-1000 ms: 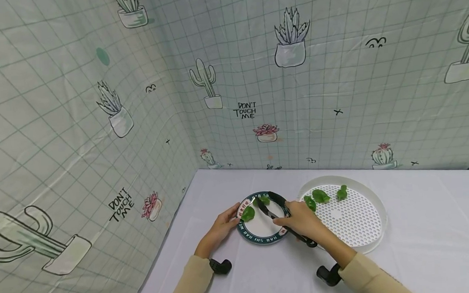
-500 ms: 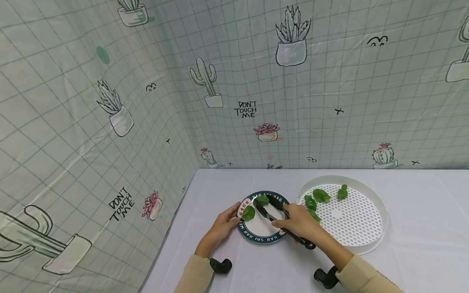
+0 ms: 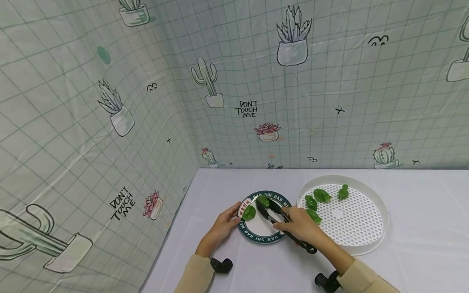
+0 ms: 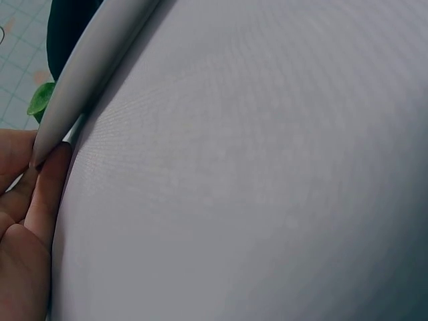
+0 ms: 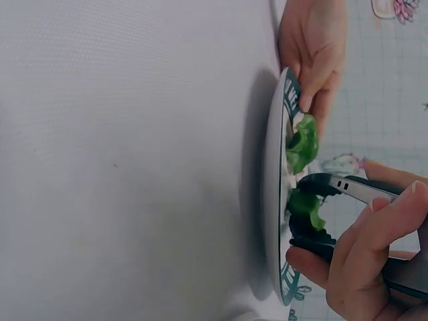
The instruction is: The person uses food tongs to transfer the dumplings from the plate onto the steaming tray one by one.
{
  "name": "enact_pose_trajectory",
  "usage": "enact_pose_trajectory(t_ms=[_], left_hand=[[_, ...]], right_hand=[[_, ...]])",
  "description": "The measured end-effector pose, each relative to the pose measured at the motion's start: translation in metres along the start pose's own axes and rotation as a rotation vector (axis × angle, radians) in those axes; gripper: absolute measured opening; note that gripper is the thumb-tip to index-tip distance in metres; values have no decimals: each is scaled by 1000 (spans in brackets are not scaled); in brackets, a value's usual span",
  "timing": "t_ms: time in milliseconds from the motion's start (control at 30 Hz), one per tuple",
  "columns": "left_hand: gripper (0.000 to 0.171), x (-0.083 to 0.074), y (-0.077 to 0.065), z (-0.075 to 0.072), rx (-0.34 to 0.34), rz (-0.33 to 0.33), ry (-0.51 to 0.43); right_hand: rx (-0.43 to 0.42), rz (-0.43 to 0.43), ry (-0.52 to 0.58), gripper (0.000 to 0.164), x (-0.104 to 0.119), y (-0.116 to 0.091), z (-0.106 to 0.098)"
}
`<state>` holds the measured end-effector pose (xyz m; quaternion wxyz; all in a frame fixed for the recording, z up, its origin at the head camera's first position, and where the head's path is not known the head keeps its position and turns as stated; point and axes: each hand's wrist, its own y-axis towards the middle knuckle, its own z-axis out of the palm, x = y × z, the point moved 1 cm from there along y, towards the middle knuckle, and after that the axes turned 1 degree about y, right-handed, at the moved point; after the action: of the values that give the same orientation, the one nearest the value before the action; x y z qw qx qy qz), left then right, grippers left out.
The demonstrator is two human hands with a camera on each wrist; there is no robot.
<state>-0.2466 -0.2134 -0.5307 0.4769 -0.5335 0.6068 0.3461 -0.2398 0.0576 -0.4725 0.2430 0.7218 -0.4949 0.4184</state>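
Note:
A plate with a dark green lettered rim lies on the table. My left hand pinches its left edge, thumb on the rim and fingers underneath, as the left wrist view shows. My right hand grips black tongs over the plate. Their two tips stand apart on either side of a glossy green vegetable piece at the plate's far side. A second green piece lies nearer my left thumb, outside the tongs.
Right of the plate stands a round white tray with a perforated bottom. Several green pieces lie along its left and far side, close to my right hand. A patterned cloth wall rises behind the table.
The tongs' tips have come closer together around the far green piece. My right hand has shifted slightly, uncovering another piece on the tray. The left hand has kept its hold.

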Motion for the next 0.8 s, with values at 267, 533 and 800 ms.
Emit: enact_pose_trajectory(t_ms=[267, 533, 800], left_hand=[[54, 1, 0, 1, -7, 6, 6], [53, 2, 0, 0, -5, 12, 11], [53, 3, 1, 1, -4, 17, 4]], right_hand=[[-25, -6, 23, 66, 0, -5, -1], [-7, -64, 75, 68, -3, -15, -11], [4, -87, 138, 71, -5, -30, -25]])
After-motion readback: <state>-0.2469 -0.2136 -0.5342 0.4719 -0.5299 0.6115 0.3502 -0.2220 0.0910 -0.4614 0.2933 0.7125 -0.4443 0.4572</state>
